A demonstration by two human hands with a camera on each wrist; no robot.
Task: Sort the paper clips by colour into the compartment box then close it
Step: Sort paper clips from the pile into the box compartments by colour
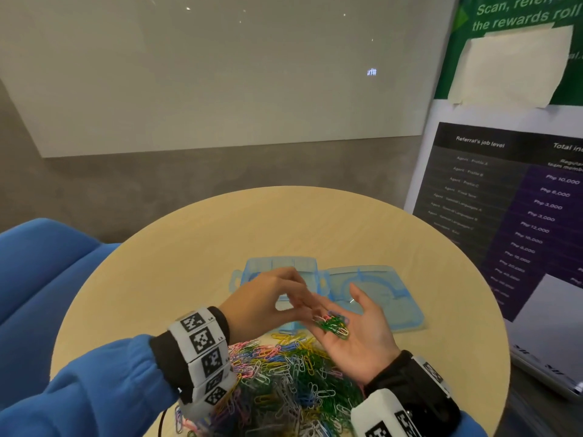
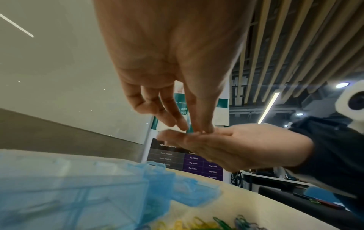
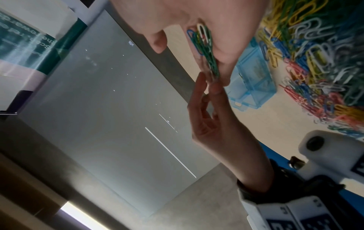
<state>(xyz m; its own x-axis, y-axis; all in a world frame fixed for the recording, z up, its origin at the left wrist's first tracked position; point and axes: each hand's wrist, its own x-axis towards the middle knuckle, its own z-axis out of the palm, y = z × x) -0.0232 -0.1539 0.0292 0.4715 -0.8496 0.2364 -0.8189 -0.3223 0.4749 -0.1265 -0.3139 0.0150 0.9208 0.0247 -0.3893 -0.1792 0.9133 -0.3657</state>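
Many wire clips [image 1: 332, 324] in flat right palm [image 1: 356, 339], left fingertips [image 1: 299, 299] pinching, contents unclear.

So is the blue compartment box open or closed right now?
Open. The blue compartment box sits on the table with its lid swung out flat to its right.

Box [image 1: 280, 269] behind clip pile [image 1: 284, 380], lid [image 1: 378, 288] right.
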